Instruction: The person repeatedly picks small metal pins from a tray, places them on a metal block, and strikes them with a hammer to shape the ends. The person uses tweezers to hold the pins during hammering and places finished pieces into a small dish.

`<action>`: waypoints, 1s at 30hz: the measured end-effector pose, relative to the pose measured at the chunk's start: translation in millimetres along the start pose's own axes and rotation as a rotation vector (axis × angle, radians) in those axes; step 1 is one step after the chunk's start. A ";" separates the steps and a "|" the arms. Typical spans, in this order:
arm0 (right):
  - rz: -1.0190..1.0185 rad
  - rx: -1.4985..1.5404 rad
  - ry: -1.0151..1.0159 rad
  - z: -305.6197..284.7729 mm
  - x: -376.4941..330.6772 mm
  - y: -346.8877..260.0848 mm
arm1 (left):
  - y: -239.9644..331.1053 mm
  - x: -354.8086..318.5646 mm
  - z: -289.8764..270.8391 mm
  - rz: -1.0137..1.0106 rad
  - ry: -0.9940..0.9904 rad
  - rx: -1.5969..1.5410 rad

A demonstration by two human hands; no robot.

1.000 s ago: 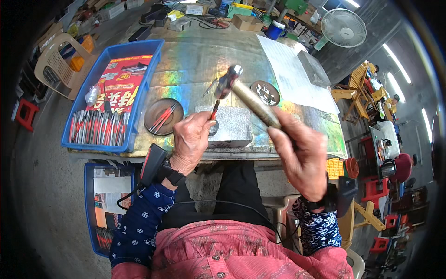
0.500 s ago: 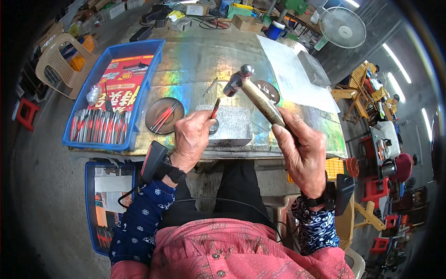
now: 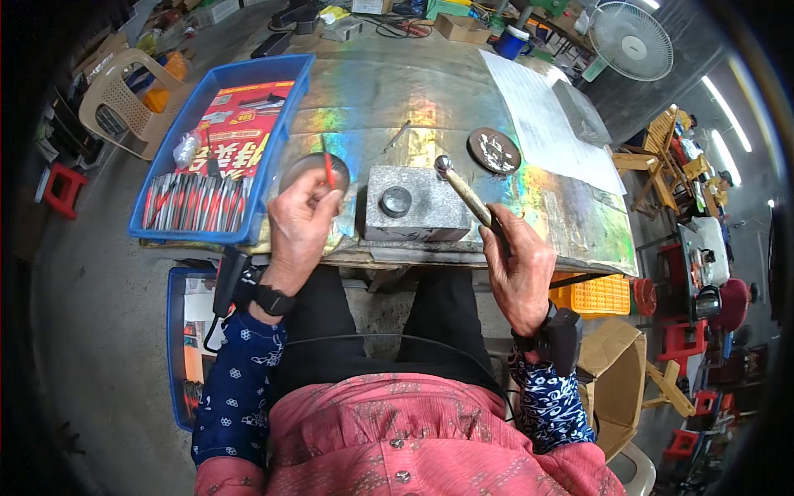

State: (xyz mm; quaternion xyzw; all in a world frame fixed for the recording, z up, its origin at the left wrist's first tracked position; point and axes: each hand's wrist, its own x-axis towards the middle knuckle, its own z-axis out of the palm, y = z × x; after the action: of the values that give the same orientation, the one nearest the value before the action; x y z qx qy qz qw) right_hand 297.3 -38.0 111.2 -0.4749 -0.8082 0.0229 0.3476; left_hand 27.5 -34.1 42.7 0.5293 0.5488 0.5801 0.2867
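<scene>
My left hand (image 3: pixel 299 225) is closed on a slim red tool (image 3: pixel 329 168), its tip pointing away from me and slightly blurred. It hovers over a round dark dish (image 3: pixel 341 163), which the fingers partly cover. A ball-peen hammer (image 3: pixel 467 197) is gripped by its wooden handle in my right hand (image 3: pixel 523 269). The hammer's head appears over the far right corner of a grey metal block (image 3: pixel 430 211); whether they touch, I cannot tell. On the block's left part sits a small black round piece (image 3: pixel 396 201).
A blue tray (image 3: pixel 302 91) at left holds a row of several slim red-and-silver tools (image 3: pixel 198 202). Beyond the block lie a thin metal rod (image 3: pixel 397 136) and a brown dish (image 3: pixel 496 134) of small pieces. White paper (image 3: pixel 546 116) covers the right side; a fan (image 3: pixel 633 45) stands behind.
My left hand has moved left with the red tool, from the block to the dish. The hammer has come down from its raised position toward the block. The whole view has shifted slightly.
</scene>
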 end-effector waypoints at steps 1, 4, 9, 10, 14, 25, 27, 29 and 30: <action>-0.007 -0.035 0.012 5.9 -2.5 2.9 | -3.0 -2.2 -7.4 -0.015 0.024 0.044; 0.031 -0.158 -0.012 19.3 -12.3 9.7 | -10.8 -7.4 -30.0 0.020 0.046 0.269; 0.015 -0.285 0.016 40.7 -24.0 15.0 | -21.5 -5.8 -43.3 0.190 -0.020 0.660; 0.006 -0.296 0.026 44.1 -25.7 15.5 | -22.5 -5.0 -43.9 0.241 -0.030 0.744; 0.043 -0.264 -0.012 53.0 -32.3 14.7 | -28.8 -1.6 -33.9 0.172 -0.095 0.910; 0.137 -0.182 -0.197 54.5 -38.6 12.2 | -44.9 8.5 -9.3 0.329 -0.098 1.153; 0.081 -0.184 -0.154 56.2 -40.1 13.3 | -40.5 7.3 -11.4 0.320 -0.092 1.173; 0.080 -0.198 -0.159 57.3 -40.9 14.4 | -32.2 2.5 -17.2 0.325 -0.042 1.148; 0.076 -0.194 -0.154 57.1 -40.9 14.9 | -27.4 0.0 -23.2 0.350 -0.016 1.111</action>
State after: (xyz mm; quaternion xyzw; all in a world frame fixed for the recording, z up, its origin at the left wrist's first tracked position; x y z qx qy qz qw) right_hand 287.7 -45.1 40.5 -0.5334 -0.8123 -0.0059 0.2357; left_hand -0.8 -35.4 20.7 0.6875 0.6729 0.2401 -0.1302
